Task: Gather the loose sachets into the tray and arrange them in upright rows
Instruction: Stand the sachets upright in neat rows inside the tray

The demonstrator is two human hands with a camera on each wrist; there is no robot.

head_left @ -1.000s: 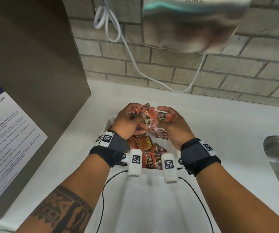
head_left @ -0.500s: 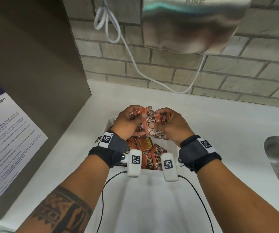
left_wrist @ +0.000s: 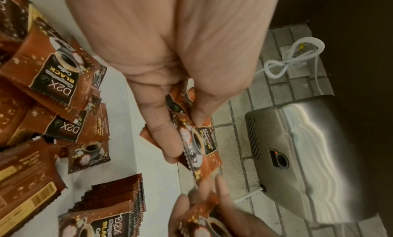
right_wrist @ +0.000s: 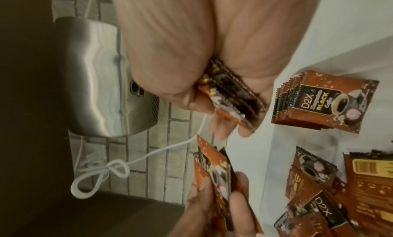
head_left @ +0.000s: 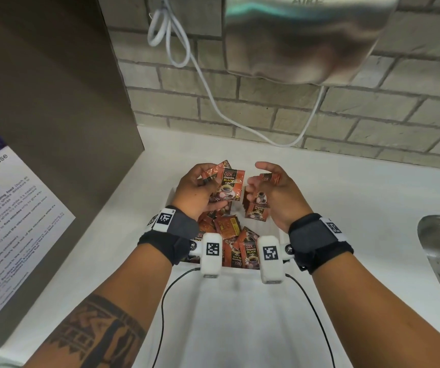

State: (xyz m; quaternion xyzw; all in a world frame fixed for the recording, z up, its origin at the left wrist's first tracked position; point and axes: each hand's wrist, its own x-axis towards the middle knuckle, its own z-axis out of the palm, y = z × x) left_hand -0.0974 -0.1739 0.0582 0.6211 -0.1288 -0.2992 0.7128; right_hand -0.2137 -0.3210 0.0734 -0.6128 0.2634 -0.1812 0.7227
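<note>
- The head view looks down and forward from above both forearms onto the white countertop (head_left: 346, 197), facing the grey brick wall (head_left: 266, 102).
- The left wrist view sits very close along the palm, looking past the fingers toward the brushed-steel hand dryer (left_wrist: 297, 156).
- The right wrist view does likewise, close up.
- All three share the dryer, its looped white cable (right_wrist: 102, 173) and the orange-brown coffee sachets (head_left: 230, 185).

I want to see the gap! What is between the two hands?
Nothing is held across it. In the head view, the left hand and right hand each hold sachets apart; below the gap shows a neat sachet stack in the white tray.
</note>
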